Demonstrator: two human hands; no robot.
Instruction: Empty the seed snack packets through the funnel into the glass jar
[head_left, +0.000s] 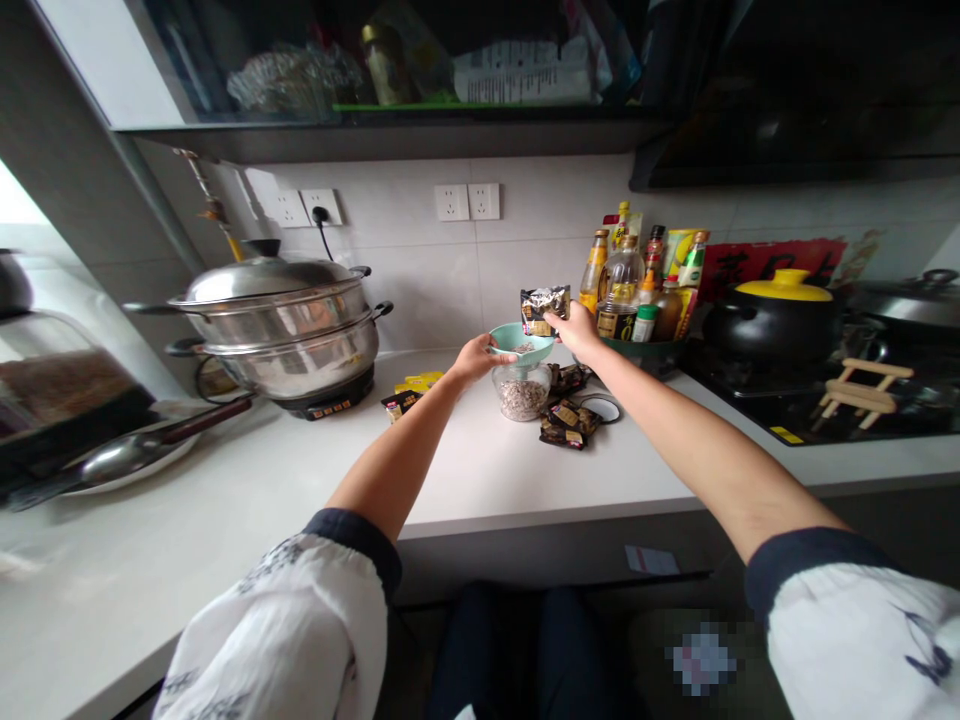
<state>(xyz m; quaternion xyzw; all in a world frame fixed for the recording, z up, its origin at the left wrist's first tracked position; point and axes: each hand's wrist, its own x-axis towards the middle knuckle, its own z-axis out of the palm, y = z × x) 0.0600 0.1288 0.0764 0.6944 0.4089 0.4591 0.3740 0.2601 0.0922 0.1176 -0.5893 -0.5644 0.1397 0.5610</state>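
My left hand grips the rim of a mint-green funnel, wide and bowl-shaped, at its left side. Its lower end cannot be made out. Some small pale pieces lie inside it. Directly below stands a clear jar, partly filled with greyish-brown seeds or grains. In my right hand, pinched between thumb and fingers, is a black-and-gold packet with a silvery top, held above the funnel. Several similar black packets lie to the right of the jar, beside a round lid.
Yellow and black packets lie left of the jar. A steel steamer pot stands on an electric cooker at left. Sauce bottles crowd the back right, next to a black pot with yellow lid on the stove. A cabinet overhangs the counter.
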